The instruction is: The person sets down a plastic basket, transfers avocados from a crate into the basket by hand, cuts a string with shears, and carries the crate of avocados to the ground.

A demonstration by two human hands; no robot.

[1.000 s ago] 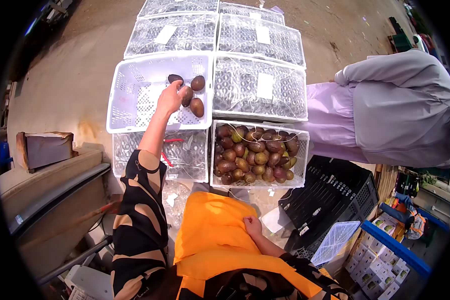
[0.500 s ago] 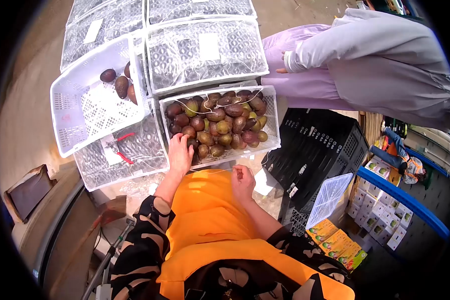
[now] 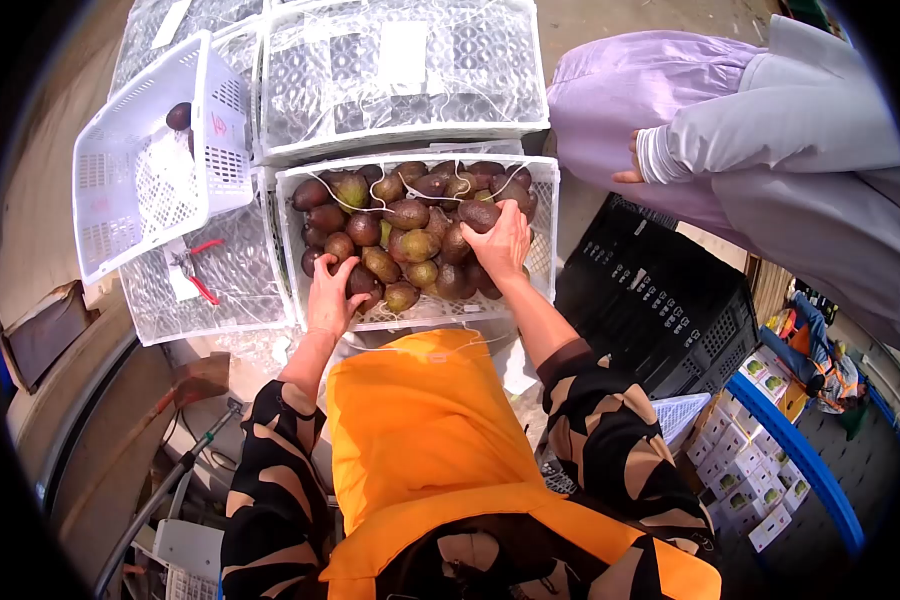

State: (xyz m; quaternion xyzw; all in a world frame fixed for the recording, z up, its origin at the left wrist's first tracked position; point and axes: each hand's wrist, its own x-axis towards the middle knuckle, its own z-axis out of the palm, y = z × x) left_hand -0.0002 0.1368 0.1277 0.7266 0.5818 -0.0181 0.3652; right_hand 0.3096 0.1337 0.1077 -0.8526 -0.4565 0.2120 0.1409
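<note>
A white plastic crate (image 3: 544, 200) full of dark brown and greenish avocados (image 3: 408, 214) sits in front of me. White string runs loosely over the fruit. At the crate's right side, my right hand (image 3: 502, 242) is closed on a dark avocado (image 3: 478, 213) at the top of the pile. My left hand (image 3: 330, 292) is at the near left corner, thumb and fingers around another dark avocado (image 3: 363, 279). Its palm side is hidden. To the left, a tilted white crate (image 3: 92, 215) holds a few avocados.
Bubble-wrapped crates (image 3: 400, 90) stand behind and to the left. Red-handled pliers or snips (image 3: 203, 288) lie on one wrapped lid. Black crates (image 3: 660, 300) are stacked at right, near a person in a grey sleeve (image 3: 790, 125). Boxes (image 3: 755, 470) and another person are further right.
My right hand has moved from beside the apron up into the crate and onto an avocado. My left hand has stayed near the crate's left corner. The view has shifted.
</note>
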